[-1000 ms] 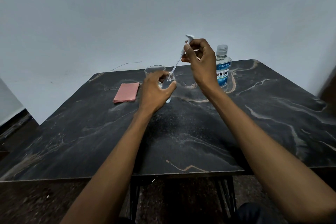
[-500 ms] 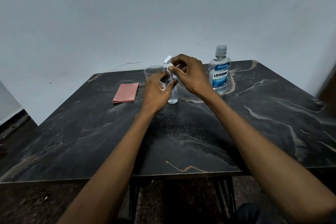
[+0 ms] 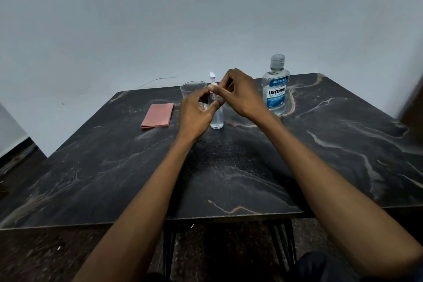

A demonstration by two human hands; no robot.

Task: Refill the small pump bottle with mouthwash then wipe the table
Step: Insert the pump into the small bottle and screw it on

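Head view — cup [image 3: 193, 89] behind hands

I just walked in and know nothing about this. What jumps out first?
Two hands meet mid-table over a small clear pump bottle: the left hand grips its body, the right hand pinches its top. To their right stands a capped mouthwash bottle; to their left lies a folded pink cloth.

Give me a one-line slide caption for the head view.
Both hands, left hand and right hand, seat the pump on the small pump bottle beside the mouthwash bottle.
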